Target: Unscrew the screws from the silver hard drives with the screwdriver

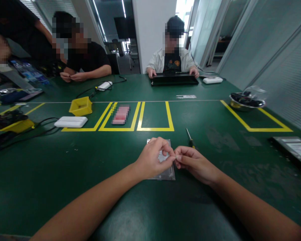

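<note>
A silver rectangular plate, perhaps a hard drive (168, 174), lies flat on the green table, partly hidden under my left hand. Thumb and index finger of my left hand (157, 157) are pinched together above it. Just to the right, my right hand (194, 162) also pinches, its fingertips meeting those of the left. Whatever sits between the fingertips is too small to make out. Beyond my right hand lies a screwdriver (189, 136), its thin metal shaft pointing away and its yellow and black handle partly covered by the hand.
Yellow tape (155, 129) marks areas on the table (102, 201). A yellow bin (80, 106), white power strip (70, 122) and blurred pink item (120, 114) are left. At right are a metal bowl (247, 103) and a dark-edged device (294, 150). Opposite, a person holds a black tray (175, 79).
</note>
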`<state>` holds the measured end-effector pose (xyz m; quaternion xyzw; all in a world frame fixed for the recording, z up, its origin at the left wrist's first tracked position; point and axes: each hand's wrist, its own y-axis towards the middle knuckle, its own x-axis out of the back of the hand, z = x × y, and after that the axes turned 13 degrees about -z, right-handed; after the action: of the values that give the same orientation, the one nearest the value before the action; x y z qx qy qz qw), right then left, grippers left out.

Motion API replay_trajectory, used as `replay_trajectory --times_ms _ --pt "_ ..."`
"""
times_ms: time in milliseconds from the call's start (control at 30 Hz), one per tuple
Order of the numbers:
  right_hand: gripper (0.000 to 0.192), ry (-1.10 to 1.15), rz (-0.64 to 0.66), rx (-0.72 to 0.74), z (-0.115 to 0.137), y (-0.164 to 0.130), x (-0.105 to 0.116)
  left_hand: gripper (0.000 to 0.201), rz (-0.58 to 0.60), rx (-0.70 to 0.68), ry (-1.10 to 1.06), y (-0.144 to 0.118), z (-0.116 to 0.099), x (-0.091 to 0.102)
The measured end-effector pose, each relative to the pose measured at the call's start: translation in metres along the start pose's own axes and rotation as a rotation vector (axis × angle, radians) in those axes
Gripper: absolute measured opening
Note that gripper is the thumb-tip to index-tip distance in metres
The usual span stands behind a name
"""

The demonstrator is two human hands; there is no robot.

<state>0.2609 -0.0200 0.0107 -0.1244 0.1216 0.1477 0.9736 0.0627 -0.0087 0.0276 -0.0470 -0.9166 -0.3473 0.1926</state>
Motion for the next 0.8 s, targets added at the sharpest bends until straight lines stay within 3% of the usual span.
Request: replay_trajectory --times_ms 800 --pt "0.027 -0.025 -0.019 0.023 -0.0009 0.0013 0.0001 0.019 0.032 -0.03 -0.02 0.0007 0.0029 -0.002"
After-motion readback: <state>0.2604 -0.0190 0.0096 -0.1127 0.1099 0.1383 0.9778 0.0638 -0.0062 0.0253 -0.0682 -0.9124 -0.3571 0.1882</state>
